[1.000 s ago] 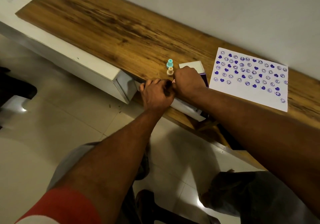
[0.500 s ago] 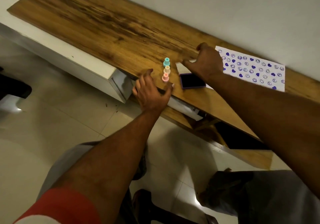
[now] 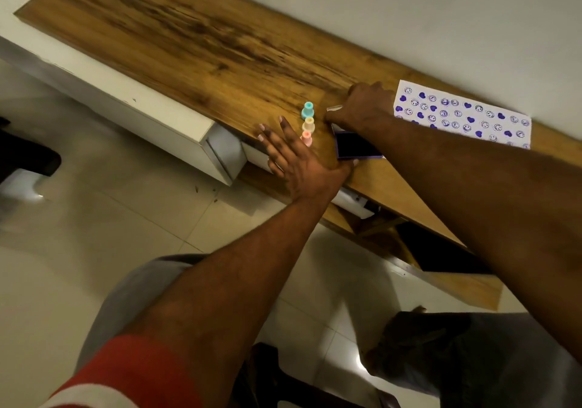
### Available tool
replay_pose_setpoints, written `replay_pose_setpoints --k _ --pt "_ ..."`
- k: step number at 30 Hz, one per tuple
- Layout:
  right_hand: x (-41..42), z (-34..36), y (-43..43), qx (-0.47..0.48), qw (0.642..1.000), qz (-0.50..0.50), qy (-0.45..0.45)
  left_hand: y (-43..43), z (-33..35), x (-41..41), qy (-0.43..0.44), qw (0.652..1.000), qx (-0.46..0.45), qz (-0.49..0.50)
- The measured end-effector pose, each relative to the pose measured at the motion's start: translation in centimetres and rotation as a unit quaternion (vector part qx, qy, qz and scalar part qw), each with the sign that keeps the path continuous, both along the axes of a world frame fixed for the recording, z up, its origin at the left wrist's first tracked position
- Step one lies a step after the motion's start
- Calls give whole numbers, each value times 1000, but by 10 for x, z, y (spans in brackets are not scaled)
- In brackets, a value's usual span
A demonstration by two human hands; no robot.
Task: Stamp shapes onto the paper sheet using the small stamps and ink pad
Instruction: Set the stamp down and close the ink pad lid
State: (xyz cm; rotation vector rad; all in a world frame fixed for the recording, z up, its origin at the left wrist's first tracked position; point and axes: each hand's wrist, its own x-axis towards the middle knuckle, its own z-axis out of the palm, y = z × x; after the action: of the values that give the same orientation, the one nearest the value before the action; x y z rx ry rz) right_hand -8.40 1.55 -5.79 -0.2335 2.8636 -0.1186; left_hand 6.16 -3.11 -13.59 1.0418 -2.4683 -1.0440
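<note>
Three small stamps stand in a row on the wooden table [image 3: 195,48]: teal stamp [image 3: 307,111], cream stamp [image 3: 309,124], pink stamp [image 3: 306,138]. Just right of them lies the ink pad [image 3: 352,147], open, its dark pad showing. My right hand [image 3: 367,106] covers the pad's white lid [image 3: 334,108], fingers curled over it. My left hand [image 3: 296,155] lies flat at the table's front edge with fingers spread, beside the pink stamp, thumb at the pad's near corner. The paper sheet [image 3: 463,114], covered with purple hearts and smileys, lies right of my right hand.
A white wall runs close behind the table. A white cabinet [image 3: 141,108] adjoins the table's front on the left. A white drawer [image 3: 352,203] sits under the table edge. Tiled floor and my knees are below.
Both hands were together over the ink pad; it now lies open. My right hand moved back onto the flipped lid. My left hand let go and spread flat. The pink stamp came into view.
</note>
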Motion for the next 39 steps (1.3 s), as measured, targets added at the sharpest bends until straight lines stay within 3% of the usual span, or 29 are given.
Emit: replay_pose_setpoints --k 6,12,27,32,39 --pt "20 6 28 -153 986 -14 64 0 -3 0 -9 1000 -4 -10" --pt "59 -3 59 -205 968 -67 128 2 -5 1 -21 999 -8 -32" --pt "94 -39 42 -104 985 -119 65 3 -15 -1 -20 999 -43 -16" --pt "83 -42 49 -137 988 -11 71 -6 -20 8 20 996 -67 -49" --pt "36 -22 68 -117 978 160 -69 -8 -21 15 35 997 -56 -29"
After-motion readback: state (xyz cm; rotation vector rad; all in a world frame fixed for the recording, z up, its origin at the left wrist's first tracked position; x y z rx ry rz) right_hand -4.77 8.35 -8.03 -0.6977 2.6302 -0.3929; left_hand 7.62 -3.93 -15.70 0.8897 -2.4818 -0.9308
